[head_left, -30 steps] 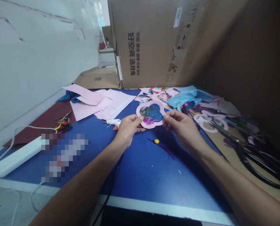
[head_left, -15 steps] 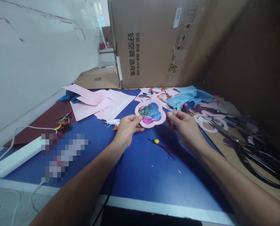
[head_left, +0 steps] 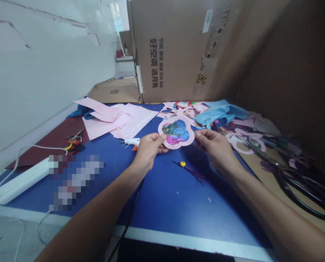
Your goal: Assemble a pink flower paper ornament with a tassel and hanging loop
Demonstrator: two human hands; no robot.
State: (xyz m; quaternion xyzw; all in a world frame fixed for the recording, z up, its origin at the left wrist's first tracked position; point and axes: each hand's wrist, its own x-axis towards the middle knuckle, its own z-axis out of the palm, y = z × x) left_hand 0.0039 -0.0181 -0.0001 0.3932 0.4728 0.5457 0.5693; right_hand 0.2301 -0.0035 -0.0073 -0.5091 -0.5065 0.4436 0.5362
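**Flower card (head_left: 176,132) pinched in L hand (head_left: 148,150), R hand (head_left: 216,146) alongside**

Held above the blue table (head_left: 165,203), about mid-width and nearer the far edge than the near one, a pink flower-shaped card w/ blue, green & magenta center sits btwn two bare hands. L thumb lies on its face at the lower L rim, other fingers behind: a narrow pinch on the card. R thumb & forefinger are drawn close together just beside the R rim; can't tell if they touch it. Card's colored face is turned up & toward the wearer, tilted; approx. as wide as tall, so no clear long axis.

Below it, a yellow bead (head_left: 182,164) w/ purple threads (head_left: 196,175) lies on the table. A glue gun (head_left: 131,142), partly hidden behind the L hand, points L. Pink sheets (head_left: 136,117) cover the far L area; blue cloth (head_left: 222,112) sits toward the far R corner. Black-handled scissors (head_left: 289,178) lie past the R edge; a carton (head_left: 184,54) stands behind the far edge.
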